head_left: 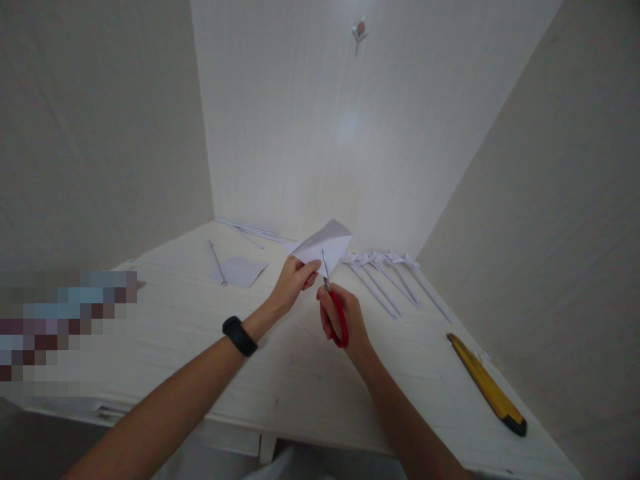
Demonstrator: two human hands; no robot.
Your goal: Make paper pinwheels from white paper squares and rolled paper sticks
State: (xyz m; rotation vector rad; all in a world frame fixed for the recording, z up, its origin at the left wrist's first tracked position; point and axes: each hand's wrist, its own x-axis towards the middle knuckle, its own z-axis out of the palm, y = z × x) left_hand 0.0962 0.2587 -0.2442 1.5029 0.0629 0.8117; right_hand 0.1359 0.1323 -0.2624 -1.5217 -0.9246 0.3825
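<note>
My left hand [296, 280], below a black wristband, pinches the lower edge of a white sheet of paper [327, 241] held above the table. Wrapped in my right hand [350, 313] are red-handled scissors [341, 323], their blades pointing up and overlapping the paper near its lower corner. How far the blades have cut in, I cannot tell. Left of my hands, another piece of white paper [245, 272] lies flat, with a thin white paper stick [217, 263] across its left side.
Several white paper sticks with folded tops [395, 277] lie in a row at the right. More thin sticks [255, 231] rest along the back wall. A yellow utility knife [487, 385] lies near the right edge of the white table [190, 353]. Walls enclose three sides.
</note>
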